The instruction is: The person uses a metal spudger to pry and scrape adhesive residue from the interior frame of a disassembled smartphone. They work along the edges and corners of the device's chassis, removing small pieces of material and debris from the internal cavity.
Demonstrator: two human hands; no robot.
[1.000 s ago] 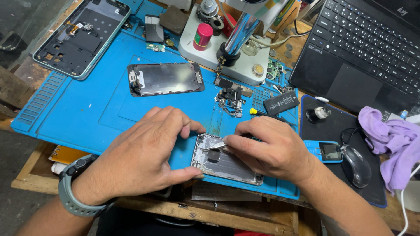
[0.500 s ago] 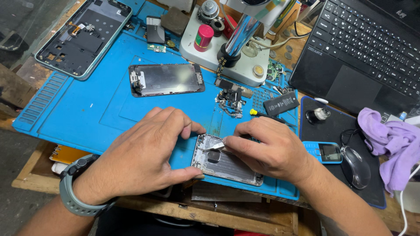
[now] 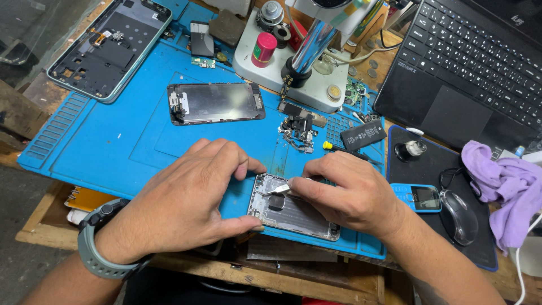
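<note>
— My left hand (image 3: 186, 200) is spread flat over the near-left end of the opened phone housing (image 3: 291, 209), thumb hooked under its near edge and fingertips over the far edge. It presses the shell down rather than closing on it. My right hand (image 3: 347, 192) is pinched shut on a pair of fine metal tweezers (image 3: 278, 191), whose tips reach into the upper part of the shell.

— Where does the housing sit?

— On the blue repair mat (image 3: 113, 147), close to the near edge of the worktop and a little right of the middle. Farther back on the mat lies a detached screen panel (image 3: 217, 103). Another stripped phone frame (image 3: 107, 48) sits at the far-left corner.

— How will it handle?

— I judge it light and stiff, a thin metal tray, but easy to slide on the mat, so it wants holding by its side rails, not by the inner face. What is left inside looks small and delicate; I would touch it only with the tweezer tips, gently. The loose battery (image 3: 364, 134) and the heap of small parts (image 3: 299, 131) lie just beyond my right hand, near enough to knock.
</note>
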